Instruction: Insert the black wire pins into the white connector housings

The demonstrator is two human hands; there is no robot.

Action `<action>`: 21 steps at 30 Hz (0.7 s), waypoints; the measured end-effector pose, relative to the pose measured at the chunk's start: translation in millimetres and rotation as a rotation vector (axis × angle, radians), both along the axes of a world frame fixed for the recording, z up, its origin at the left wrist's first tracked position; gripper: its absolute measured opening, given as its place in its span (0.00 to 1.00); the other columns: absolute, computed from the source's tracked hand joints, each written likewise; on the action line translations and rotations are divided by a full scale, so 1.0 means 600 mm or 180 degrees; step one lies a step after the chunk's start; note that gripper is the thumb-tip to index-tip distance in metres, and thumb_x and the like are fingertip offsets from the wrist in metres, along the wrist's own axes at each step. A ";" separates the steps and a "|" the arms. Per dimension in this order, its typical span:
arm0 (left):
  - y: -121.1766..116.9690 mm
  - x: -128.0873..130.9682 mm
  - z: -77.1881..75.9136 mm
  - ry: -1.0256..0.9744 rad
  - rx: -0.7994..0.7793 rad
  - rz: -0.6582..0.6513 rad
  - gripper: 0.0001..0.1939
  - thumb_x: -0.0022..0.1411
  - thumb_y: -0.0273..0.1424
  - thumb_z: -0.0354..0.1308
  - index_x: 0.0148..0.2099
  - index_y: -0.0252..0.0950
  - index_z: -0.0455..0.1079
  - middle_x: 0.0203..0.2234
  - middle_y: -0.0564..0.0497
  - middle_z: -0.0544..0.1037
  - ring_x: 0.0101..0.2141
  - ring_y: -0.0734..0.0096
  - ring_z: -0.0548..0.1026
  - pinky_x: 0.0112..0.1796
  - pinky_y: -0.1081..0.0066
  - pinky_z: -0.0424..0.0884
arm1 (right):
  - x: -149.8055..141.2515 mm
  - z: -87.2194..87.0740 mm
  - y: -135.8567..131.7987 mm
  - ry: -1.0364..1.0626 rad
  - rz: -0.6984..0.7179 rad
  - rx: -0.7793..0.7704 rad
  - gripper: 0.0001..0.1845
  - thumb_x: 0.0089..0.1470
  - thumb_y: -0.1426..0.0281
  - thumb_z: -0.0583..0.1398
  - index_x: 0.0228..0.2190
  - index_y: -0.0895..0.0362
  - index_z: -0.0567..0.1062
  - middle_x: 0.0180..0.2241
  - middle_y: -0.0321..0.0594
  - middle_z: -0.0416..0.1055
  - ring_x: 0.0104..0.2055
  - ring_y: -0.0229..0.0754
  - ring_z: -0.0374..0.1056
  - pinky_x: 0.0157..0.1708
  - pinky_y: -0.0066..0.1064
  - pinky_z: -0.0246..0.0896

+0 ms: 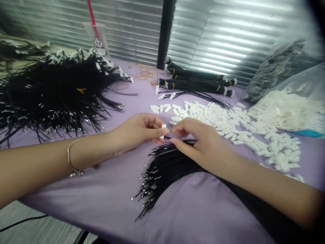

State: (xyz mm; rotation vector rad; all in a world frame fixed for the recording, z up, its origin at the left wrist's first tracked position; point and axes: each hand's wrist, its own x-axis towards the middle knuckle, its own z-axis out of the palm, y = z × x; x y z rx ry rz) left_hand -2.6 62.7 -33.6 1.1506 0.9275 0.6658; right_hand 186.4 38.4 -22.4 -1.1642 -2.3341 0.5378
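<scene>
Black wires [162,169] fanned at lower centre, left hand [138,130] pinching white connector [164,126] mid-frame, right hand [200,140] pinching one wire [167,137] just below it, connector pile [243,128] right, cartoon-printed cup [98,39] upper left, no legible writing.

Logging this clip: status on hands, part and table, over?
Left hand pinching white connector. Right hand pinching black wire at it. Loose wire fan underneath, connector pile beyond; nothing blocking.
</scene>
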 end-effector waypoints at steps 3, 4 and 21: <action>0.004 -0.002 -0.005 -0.0296 -0.0136 0.0098 0.05 0.52 0.24 0.63 0.30 0.30 0.68 0.22 0.56 0.74 0.25 0.82 0.72 0.33 0.79 0.68 | 0.002 0.021 -0.010 -0.0203 0.0287 0.0635 0.04 0.53 0.75 0.55 0.31 0.58 0.70 0.34 0.42 0.67 0.38 0.39 0.63 0.39 0.31 0.59; 0.005 -0.003 -0.006 -0.0378 -0.0173 0.0104 0.05 0.52 0.24 0.62 0.30 0.30 0.69 0.23 0.56 0.74 0.25 0.82 0.72 0.34 0.78 0.68 | 0.000 0.025 -0.012 -0.0330 0.0422 0.0614 0.05 0.54 0.75 0.54 0.30 0.58 0.70 0.34 0.42 0.67 0.36 0.38 0.63 0.37 0.30 0.59; 0.009 -0.008 -0.012 -0.0591 -0.0248 0.0115 0.03 0.56 0.23 0.60 0.31 0.29 0.68 0.25 0.55 0.73 0.29 0.81 0.73 0.39 0.76 0.69 | -0.035 0.018 -0.005 -0.0725 0.0685 -0.0732 0.06 0.54 0.78 0.55 0.26 0.59 0.69 0.31 0.35 0.66 0.34 0.33 0.60 0.35 0.25 0.55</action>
